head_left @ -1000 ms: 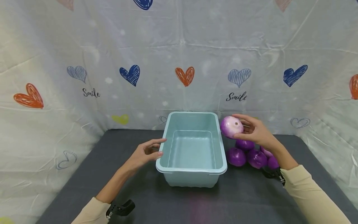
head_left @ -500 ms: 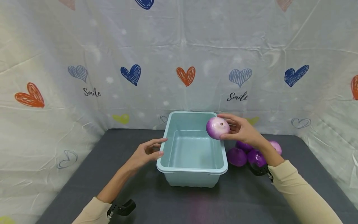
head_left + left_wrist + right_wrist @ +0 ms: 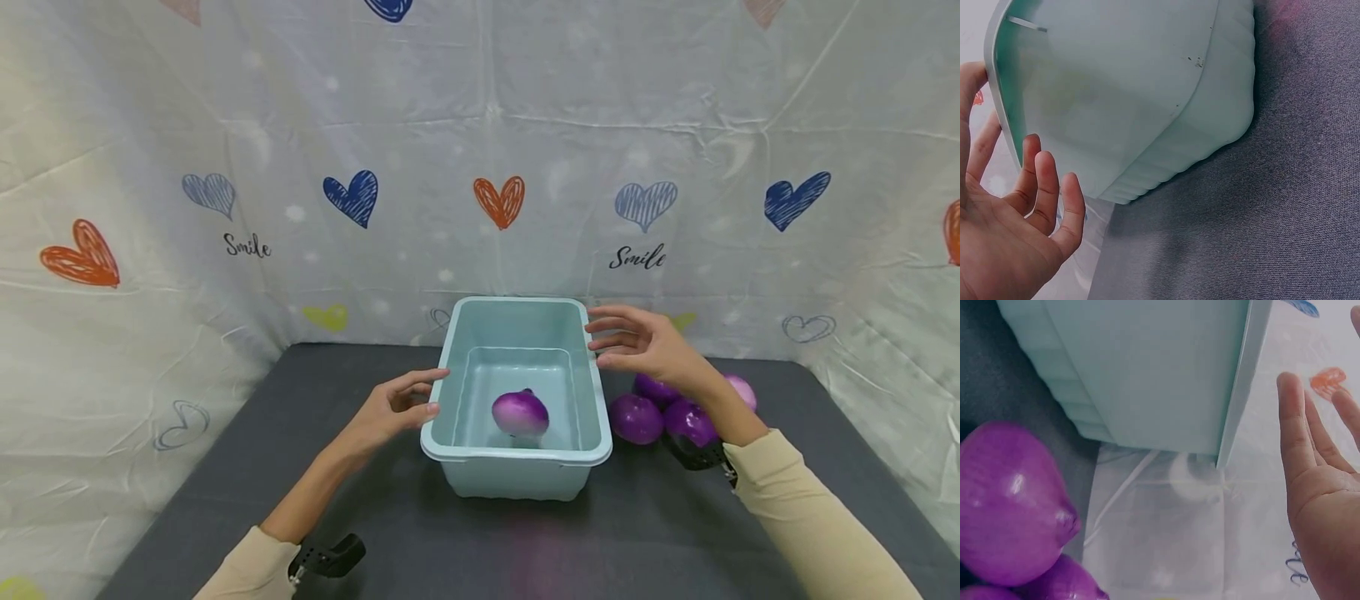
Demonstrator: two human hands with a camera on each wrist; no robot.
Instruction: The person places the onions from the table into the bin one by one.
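Sitting on a dark grey table [image 3: 225, 467] before a heart-printed cloth backdrop [image 3: 480, 167]: one pale blue plastic tub [image 3: 517, 457], open-topped. Contents — one purple onion [image 3: 521, 414], lying on the tub floor toward the near wall, touched by neither hand. Right hand [image 3: 645, 346]: poised over the tub's far right corner, fingers spread and straight, holding nothing; the right wrist view confirms the flat, bare palm [image 3: 1322, 506] beside the tub wall [image 3: 1160, 369]. Left hand [image 3: 393, 408]: just beside the tub's left rim, fingers loosely curled and relaxed, gripping nothing; whether a fingertip actually touches the rim cannot be told, and the left wrist view shows the fingers [image 3: 1044, 187] near the wall with a sliver of gap. Remaining stock — a cluster of purple onions [image 3: 636, 418] on the table to the right of the tub, touching one another, at least four countable, partly hidden behind the right forearm; two or three of them fill the lower left of the right wrist view [image 3: 1010, 500]. Progress, as judged: one onion is in the tub, the heap outside is untouched, so the moving of onions looks to be at an early stage with most items outstanding.
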